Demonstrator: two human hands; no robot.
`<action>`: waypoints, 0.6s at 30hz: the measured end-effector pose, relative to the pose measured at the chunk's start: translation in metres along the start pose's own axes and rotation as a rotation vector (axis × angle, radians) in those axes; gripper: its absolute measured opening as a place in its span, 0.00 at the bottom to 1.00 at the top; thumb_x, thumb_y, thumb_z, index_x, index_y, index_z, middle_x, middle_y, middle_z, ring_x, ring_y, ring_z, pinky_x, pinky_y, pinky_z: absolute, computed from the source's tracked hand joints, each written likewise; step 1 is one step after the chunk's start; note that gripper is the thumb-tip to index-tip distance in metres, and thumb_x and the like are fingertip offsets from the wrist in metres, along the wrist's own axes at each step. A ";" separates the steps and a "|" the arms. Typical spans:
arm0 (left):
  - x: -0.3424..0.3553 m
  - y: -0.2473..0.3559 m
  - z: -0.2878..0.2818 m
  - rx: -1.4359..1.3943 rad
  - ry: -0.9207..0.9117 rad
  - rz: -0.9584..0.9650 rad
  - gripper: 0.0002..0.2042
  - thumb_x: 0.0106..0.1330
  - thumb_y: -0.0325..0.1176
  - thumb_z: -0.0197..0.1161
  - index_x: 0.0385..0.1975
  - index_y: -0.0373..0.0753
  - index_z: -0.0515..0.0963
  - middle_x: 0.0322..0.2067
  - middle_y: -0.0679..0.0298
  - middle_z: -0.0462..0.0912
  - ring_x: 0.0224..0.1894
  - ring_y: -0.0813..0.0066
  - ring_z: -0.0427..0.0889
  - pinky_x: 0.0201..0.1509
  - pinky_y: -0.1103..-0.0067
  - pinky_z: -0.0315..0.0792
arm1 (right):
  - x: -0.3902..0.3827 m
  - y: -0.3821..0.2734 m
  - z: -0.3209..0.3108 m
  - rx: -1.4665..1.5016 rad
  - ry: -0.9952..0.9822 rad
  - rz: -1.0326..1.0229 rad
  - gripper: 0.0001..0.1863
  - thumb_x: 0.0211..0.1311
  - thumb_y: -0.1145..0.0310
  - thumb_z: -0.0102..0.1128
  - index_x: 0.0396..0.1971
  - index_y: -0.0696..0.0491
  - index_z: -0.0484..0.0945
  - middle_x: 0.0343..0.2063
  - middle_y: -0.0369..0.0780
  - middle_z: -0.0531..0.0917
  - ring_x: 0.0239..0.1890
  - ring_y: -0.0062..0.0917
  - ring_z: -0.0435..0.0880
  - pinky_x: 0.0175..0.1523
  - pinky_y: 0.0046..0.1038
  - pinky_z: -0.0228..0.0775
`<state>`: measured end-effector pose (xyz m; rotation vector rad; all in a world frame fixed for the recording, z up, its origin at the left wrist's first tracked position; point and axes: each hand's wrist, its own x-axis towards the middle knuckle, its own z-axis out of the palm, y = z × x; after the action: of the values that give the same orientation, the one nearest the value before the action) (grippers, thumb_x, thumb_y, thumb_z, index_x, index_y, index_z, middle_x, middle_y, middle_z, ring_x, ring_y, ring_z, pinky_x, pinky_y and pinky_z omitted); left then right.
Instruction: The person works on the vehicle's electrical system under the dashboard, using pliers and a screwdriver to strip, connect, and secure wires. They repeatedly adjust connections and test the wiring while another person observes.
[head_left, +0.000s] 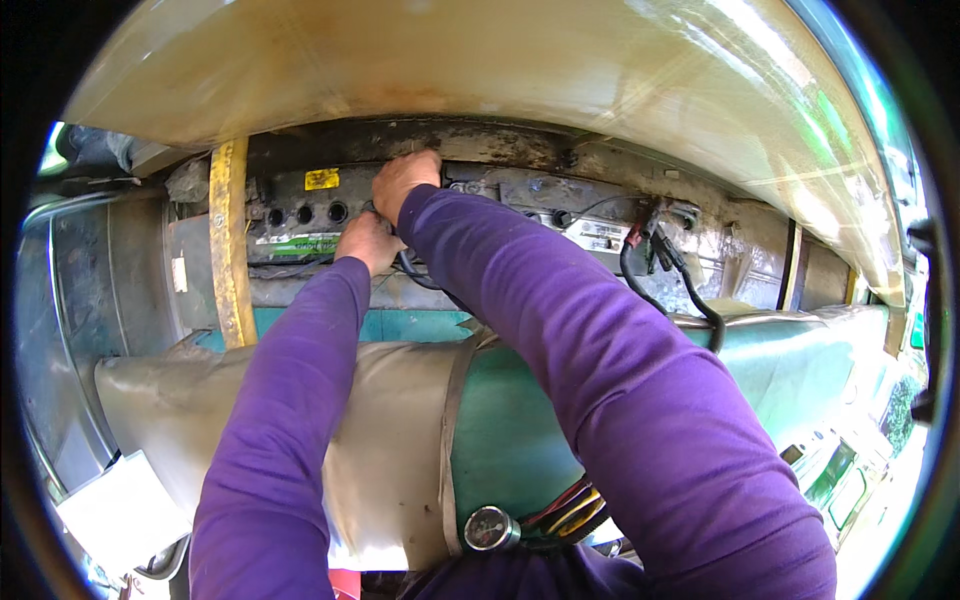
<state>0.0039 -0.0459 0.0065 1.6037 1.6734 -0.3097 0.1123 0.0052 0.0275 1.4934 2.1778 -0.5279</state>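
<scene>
My left hand [368, 243] is closed at the right end of a dark, grimy battery [290, 238], where a thick black cable [416, 273] comes out beside its thumb. Just above it, my right hand [406, 180] is curled over the battery's top edge. Its fingertips are hidden, and I cannot make out what they grip. The battery has a row of round dark caps, a yellow sticker [322, 179] and a green-and-white label strip. To the right, a second battery [597, 232] has a pale label. Black cables with clamps [655, 240], one with a red part, hang at its right end.
A yellow metal strap [230, 240] stands upright left of the battery. Overhead is a raised tan panel [480, 70]. A tan-and-green padded seat [400, 440] lies under my forearms, with a round metal-rimmed gauge [490, 528] and coloured wires [570, 510] near me.
</scene>
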 end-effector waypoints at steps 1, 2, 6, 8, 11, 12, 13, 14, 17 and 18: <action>0.000 -0.001 0.001 -0.011 0.005 -0.018 0.28 0.55 0.46 0.76 0.51 0.32 0.81 0.50 0.45 0.84 0.55 0.51 0.83 0.60 0.64 0.76 | 0.000 -0.001 0.000 -0.093 0.058 -0.027 0.19 0.71 0.60 0.51 0.54 0.48 0.85 0.56 0.39 0.85 0.59 0.31 0.84 0.57 0.34 0.78; 0.000 -0.003 0.003 -0.021 0.019 -0.039 0.28 0.56 0.46 0.76 0.51 0.32 0.81 0.49 0.45 0.84 0.55 0.51 0.83 0.60 0.64 0.76 | -0.001 -0.001 0.001 -0.205 0.064 -0.082 0.18 0.71 0.60 0.52 0.54 0.48 0.85 0.57 0.38 0.84 0.59 0.31 0.83 0.56 0.34 0.78; 0.005 -0.009 0.007 -0.027 0.020 -0.021 0.25 0.56 0.44 0.75 0.49 0.32 0.82 0.49 0.45 0.85 0.54 0.50 0.83 0.59 0.63 0.76 | -0.002 -0.001 -0.005 0.204 -0.055 0.071 0.19 0.71 0.60 0.53 0.56 0.45 0.84 0.57 0.36 0.84 0.60 0.31 0.83 0.57 0.40 0.75; 0.008 -0.012 0.009 -0.028 0.005 0.014 0.24 0.55 0.43 0.76 0.47 0.33 0.83 0.48 0.45 0.85 0.54 0.50 0.83 0.59 0.63 0.76 | -0.001 -0.001 -0.008 0.222 -0.115 0.087 0.19 0.71 0.60 0.52 0.57 0.45 0.84 0.58 0.36 0.84 0.60 0.31 0.82 0.58 0.42 0.73; 0.012 -0.015 0.014 0.025 0.049 0.095 0.23 0.55 0.42 0.76 0.46 0.33 0.84 0.48 0.45 0.85 0.54 0.49 0.83 0.59 0.63 0.76 | 0.002 -0.001 -0.006 -0.033 -0.082 -0.048 0.19 0.71 0.61 0.52 0.57 0.44 0.83 0.57 0.36 0.84 0.60 0.32 0.82 0.58 0.42 0.71; 0.012 -0.017 0.014 -0.040 0.008 0.049 0.22 0.55 0.42 0.75 0.46 0.34 0.84 0.48 0.45 0.85 0.53 0.49 0.83 0.59 0.64 0.76 | 0.001 0.000 -0.002 -0.120 -0.016 -0.101 0.19 0.71 0.61 0.52 0.57 0.45 0.83 0.57 0.36 0.84 0.60 0.33 0.82 0.58 0.39 0.72; 0.012 -0.018 0.016 -0.040 0.008 0.028 0.22 0.55 0.42 0.75 0.46 0.34 0.84 0.47 0.46 0.85 0.53 0.49 0.83 0.59 0.64 0.76 | 0.002 0.000 0.001 -0.059 -0.021 -0.084 0.19 0.71 0.60 0.52 0.58 0.44 0.83 0.58 0.36 0.84 0.61 0.32 0.82 0.59 0.41 0.71; 0.013 -0.018 0.016 -0.036 0.013 0.013 0.22 0.55 0.42 0.75 0.45 0.34 0.84 0.47 0.46 0.85 0.53 0.49 0.83 0.59 0.64 0.76 | 0.002 -0.001 0.004 0.001 -0.023 -0.080 0.20 0.72 0.59 0.52 0.59 0.44 0.82 0.59 0.36 0.83 0.61 0.32 0.81 0.59 0.43 0.71; 0.013 -0.018 0.015 -0.053 0.054 0.037 0.23 0.54 0.44 0.76 0.45 0.34 0.85 0.47 0.46 0.85 0.52 0.49 0.83 0.58 0.63 0.76 | 0.004 -0.004 0.003 0.256 -0.053 0.098 0.20 0.72 0.59 0.52 0.59 0.44 0.82 0.60 0.36 0.83 0.61 0.32 0.81 0.57 0.43 0.73; 0.014 -0.018 0.014 -0.065 0.056 0.062 0.23 0.54 0.45 0.77 0.44 0.34 0.85 0.47 0.46 0.85 0.52 0.49 0.83 0.58 0.63 0.76 | 0.003 -0.003 -0.001 0.339 -0.079 0.202 0.20 0.72 0.60 0.52 0.59 0.44 0.82 0.60 0.36 0.83 0.61 0.32 0.82 0.56 0.42 0.74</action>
<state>-0.0061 -0.0476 -0.0181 1.6254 1.6557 -0.1787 0.1084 0.0074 0.0269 1.8078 1.9173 -0.9025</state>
